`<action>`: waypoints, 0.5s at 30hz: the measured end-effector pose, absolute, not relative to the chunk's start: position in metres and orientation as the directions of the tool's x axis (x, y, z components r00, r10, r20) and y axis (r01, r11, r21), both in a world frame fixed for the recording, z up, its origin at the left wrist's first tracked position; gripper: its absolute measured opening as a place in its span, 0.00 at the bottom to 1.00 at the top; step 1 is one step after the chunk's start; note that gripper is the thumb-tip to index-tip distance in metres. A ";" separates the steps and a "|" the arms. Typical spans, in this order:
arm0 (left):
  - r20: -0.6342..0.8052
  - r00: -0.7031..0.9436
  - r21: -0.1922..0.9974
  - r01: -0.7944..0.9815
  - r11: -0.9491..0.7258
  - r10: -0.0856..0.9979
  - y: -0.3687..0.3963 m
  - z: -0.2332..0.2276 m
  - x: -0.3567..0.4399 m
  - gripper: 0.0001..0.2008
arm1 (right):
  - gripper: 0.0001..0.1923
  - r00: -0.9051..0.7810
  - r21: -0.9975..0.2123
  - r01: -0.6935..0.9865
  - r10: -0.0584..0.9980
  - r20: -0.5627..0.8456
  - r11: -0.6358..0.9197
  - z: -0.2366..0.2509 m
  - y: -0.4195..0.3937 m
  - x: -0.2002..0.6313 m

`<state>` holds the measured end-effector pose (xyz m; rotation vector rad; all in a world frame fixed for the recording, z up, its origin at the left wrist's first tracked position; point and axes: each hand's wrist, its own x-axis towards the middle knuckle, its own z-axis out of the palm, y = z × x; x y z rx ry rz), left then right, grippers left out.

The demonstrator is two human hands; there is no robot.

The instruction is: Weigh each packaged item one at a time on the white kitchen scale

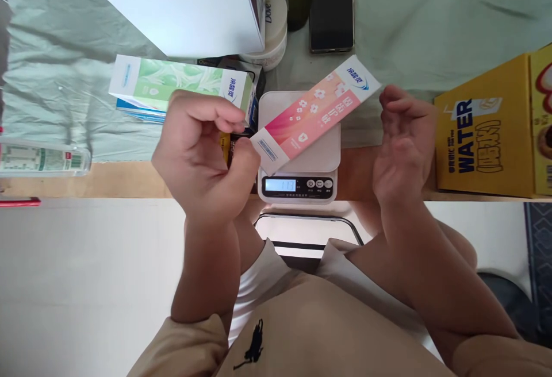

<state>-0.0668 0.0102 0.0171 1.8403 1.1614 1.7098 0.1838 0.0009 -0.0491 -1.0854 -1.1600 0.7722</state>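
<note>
Atop white scale: long pink flowered, seemingly toothpaste box.

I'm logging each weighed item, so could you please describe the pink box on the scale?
The pink toothpaste box is a long, slim carton, pink-to-orange with white blossoms, white ends and a blue logo. It looks closed and lies flat and diagonal across the white kitchen scale, overhanging both sides. Neither hand clearly touches it.

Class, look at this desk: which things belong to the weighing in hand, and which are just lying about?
In use:
pink box, lying on the scale
scale, display lit
left hand and right hand, both beside the box

Lying about:
green box
white carton
phone
Dove jar
yellow water carton
</note>
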 end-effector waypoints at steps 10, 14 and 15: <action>0.375 0.213 0.630 0.655 -0.417 0.902 0.002 0.032 -0.034 0.16 | 0.18 0.157 -0.929 0.106 0.917 0.367 0.354 -0.052 -0.002 0.184; 0.107 0.302 0.427 0.847 -0.318 0.947 0.009 0.039 -0.023 0.30 | 0.18 0.147 -0.948 0.133 0.940 0.307 0.289 -0.053 -0.002 0.182; 0.058 0.278 0.401 0.873 -0.278 0.959 0.012 0.040 -0.021 0.30 | 0.18 0.147 -0.951 0.136 0.944 0.296 0.277 -0.053 -0.003 0.182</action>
